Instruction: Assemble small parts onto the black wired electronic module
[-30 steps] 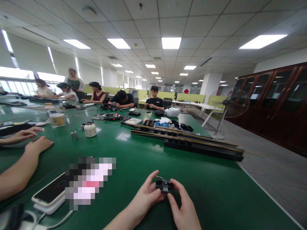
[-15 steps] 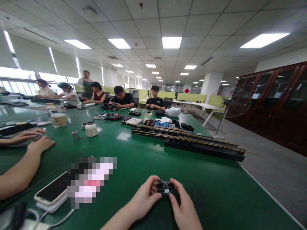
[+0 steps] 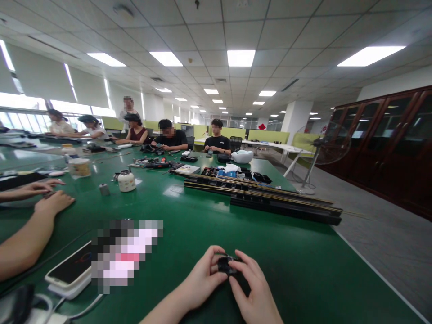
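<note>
A small black part (image 3: pixel 222 264), with what looks like a silvery or pale piece inside, is held just above the green table. On its left side my left hand (image 3: pixel 204 275) is closed, thumb along the near edge and fingers behind. From the right, my right hand (image 3: pixel 251 284) grips it as well. One right finger lies across its top and the thumb sits at the near edge, so much of the part is hidden. Its exact kind is too small to make out.
Black rails with thin brass-coloured rods (image 3: pixel 286 211) lie beyond my hands. To the left are a phone (image 3: pixel 72 265) on a white base with cables, a round jar (image 3: pixel 127 181) and a neighbour's hands (image 3: pixel 54 202). Several people sit across the table (image 3: pixel 189 225).
My right hand has shifted left over the black part, and one finger now covers its top. My left hand keeps its hold. The whole view has moved slightly.
</note>
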`<state>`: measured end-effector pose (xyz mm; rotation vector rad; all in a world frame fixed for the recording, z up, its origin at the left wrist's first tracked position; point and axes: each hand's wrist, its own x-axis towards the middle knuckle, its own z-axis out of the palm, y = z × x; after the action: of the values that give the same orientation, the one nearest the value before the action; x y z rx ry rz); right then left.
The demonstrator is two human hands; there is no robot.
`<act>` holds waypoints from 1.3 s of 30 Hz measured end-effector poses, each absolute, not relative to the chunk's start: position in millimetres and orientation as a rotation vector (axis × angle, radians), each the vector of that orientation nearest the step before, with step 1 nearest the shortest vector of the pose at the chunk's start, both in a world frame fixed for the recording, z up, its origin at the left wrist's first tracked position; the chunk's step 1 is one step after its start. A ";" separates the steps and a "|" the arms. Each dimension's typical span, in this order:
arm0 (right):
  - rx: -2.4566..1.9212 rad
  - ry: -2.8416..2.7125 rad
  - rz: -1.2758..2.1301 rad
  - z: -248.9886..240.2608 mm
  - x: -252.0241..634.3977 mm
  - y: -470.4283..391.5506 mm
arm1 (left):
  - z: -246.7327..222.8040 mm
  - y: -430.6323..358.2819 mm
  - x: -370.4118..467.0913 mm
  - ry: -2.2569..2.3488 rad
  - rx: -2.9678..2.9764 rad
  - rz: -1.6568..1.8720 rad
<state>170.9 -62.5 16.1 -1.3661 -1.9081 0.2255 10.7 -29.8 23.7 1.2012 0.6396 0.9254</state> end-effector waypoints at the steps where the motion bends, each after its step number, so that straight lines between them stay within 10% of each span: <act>1: -1.367 -1.916 0.228 16.3 170.8 -62.1 | 24.0 -30.3 11.0 0.629 1.197 0.920; 39: -1.327 -1.758 0.059 7.2 180.5 -55.0 | 19.2 -26.6 7.9 0.671 1.272 0.956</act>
<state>180.5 -55.0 7.2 -1.3268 -1.7582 0.0587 7.9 -26.6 19.2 1.2719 0.6713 0.9563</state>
